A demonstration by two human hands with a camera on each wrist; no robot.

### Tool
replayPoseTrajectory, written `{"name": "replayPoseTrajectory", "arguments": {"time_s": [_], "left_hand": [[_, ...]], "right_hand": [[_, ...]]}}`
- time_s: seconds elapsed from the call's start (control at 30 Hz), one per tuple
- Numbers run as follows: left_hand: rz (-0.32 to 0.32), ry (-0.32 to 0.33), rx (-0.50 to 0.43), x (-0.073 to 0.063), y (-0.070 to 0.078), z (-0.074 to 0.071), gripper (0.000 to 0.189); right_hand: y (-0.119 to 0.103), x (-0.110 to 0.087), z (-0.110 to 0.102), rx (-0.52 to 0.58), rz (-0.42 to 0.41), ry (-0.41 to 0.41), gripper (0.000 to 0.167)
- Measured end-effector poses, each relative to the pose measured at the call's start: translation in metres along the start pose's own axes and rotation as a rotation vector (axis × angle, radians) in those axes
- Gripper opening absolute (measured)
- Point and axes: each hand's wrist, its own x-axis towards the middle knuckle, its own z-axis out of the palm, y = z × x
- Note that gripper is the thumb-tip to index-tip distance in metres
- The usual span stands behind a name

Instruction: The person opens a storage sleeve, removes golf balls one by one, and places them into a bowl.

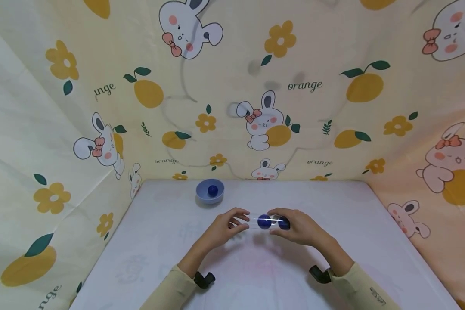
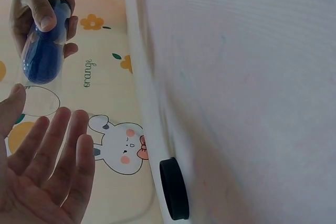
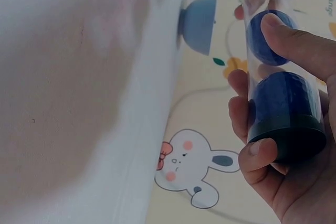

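My right hand (image 1: 301, 227) grips a clear plastic tube (image 3: 254, 70) near its black bottom cap (image 3: 294, 144), thumb along the side. Two dark blue balls (image 1: 264, 221) sit inside the tube, which lies roughly level above the table in the head view. Beyond the tube's other end, my left hand (image 1: 222, 228) is spread with relaxed fingers, its fingertips (image 2: 79, 119) right by the clear rim and nothing in its grasp. Behind the hands, a small blue bowl (image 1: 205, 199) holds another dark blue ball (image 1: 212, 190).
A white-covered table (image 1: 159, 241) lies under the hands. Patterned cloth (image 1: 224, 77) with rabbits and oranges rises at the back and both sides. A black camera mount (image 1: 204, 280) sits on each wrist. The bowl stands near the table's back edge, left of middle.
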Motion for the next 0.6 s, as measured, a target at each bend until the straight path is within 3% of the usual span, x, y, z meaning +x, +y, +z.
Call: {"name": "replayPoseTrajectory", "arguments": {"time_s": [0.6], "left_hand": [[-0.022, -0.026, 0.028, 0.0020, -0.0020, 0.0016, 0.048]], "right_hand": [[-0.0004, 0.0016, 0.0013, -0.077, -0.004, 0.001, 0.050]]}}
